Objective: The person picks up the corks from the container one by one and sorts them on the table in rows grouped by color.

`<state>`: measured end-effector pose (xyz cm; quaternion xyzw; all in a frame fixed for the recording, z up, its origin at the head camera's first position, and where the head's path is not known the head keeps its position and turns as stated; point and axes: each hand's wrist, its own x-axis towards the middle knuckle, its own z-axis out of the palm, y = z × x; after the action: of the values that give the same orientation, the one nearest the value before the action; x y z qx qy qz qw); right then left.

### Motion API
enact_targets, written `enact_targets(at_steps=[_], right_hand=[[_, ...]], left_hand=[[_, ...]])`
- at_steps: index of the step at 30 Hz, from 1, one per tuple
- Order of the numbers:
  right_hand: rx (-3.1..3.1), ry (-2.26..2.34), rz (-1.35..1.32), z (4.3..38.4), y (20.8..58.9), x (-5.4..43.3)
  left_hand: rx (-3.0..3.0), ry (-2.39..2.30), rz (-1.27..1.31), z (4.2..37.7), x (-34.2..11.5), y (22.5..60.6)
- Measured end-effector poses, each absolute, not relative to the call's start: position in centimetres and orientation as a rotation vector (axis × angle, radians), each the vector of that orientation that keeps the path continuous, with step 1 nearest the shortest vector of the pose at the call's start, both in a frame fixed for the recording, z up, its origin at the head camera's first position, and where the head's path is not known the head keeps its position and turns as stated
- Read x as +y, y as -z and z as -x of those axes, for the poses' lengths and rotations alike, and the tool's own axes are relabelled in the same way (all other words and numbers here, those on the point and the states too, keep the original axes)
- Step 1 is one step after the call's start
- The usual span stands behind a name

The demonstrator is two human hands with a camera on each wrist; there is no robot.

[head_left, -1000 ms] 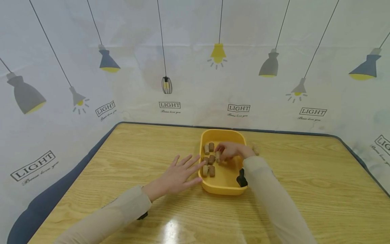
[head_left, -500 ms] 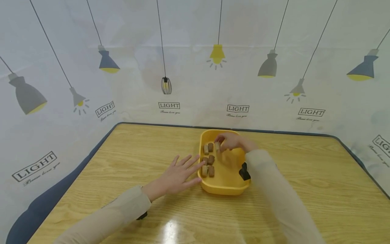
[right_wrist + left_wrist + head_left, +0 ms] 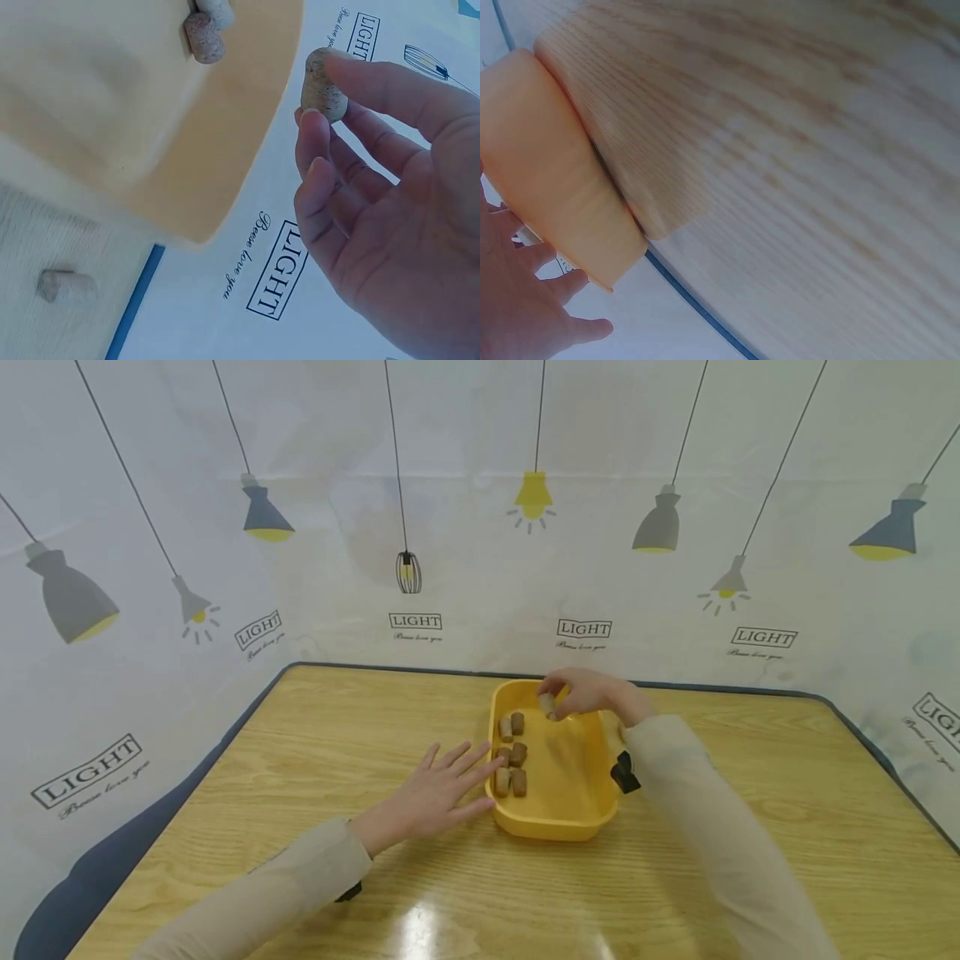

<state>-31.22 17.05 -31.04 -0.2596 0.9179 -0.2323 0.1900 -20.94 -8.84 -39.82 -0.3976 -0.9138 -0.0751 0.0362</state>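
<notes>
A yellow plastic tray (image 3: 557, 828) stands near the table's back edge. Several corks (image 3: 519, 755), some light and some darker brown, lie inside it along the left wall. Over the tray's far end, my right hand (image 3: 588, 690) pinches a light speckled cork (image 3: 324, 86) between thumb and fingers. The right wrist view shows this cork raised clear of the tray wall. My left hand (image 3: 431, 795) is spread with straight fingers, its fingertips at the tray's left rim.
Another cork (image 3: 67, 288) lies on the wooden table (image 3: 360, 718) outside the tray, mostly hidden by the right wrist in the head view. A white curtain (image 3: 465, 527) printed with lamps hangs directly behind the table.
My right hand has moved away from me and up with the light cork, from the tray's middle to its far end. My left hand stays put.
</notes>
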Motion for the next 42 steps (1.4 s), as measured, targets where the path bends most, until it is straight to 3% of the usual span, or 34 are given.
enact_targets(at_steps=[14,29,42], right_hand=[[2.653,0.697,0.913,30.0,32.1,21.1],[2.715,0.746,0.792,27.6,33.0,27.3],[2.732,0.813,0.757,27.1,36.3,31.6]], left_hand=[[-2.798,0.239,1.231,21.0,-8.8,40.1],[-2.793,0.24,1.218,20.9,-8.9,40.2],[-2.778,0.244,1.216,21.1,-8.9,40.3]])
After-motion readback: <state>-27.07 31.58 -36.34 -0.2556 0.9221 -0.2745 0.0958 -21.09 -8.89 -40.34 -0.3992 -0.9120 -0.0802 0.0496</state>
